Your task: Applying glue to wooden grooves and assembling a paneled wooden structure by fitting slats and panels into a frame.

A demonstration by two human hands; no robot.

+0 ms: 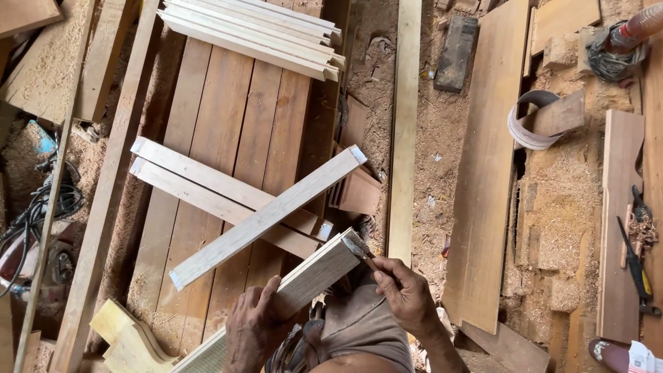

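Observation:
My left hand (254, 323) presses down on a pale wooden strip (314, 274) that rests across my lap and points up to the right. My right hand (406, 290) grips a small brush (360, 250), whose bristles touch the strip's far end. Just beyond, three similar pale strips lie on reddish planks (228, 103): one long strip (266, 217) crosses diagonally over two parallel strips (207, 186).
A stack of several pale strips (255, 31) lies at the top. A long pale batten (404, 131) and a wide brown board (487, 166) run upright at right. Sawdust covers the floor. Cables (34, 214) sit at left, hand tools (639, 255) at right, a sanding belt loop (528, 121) above.

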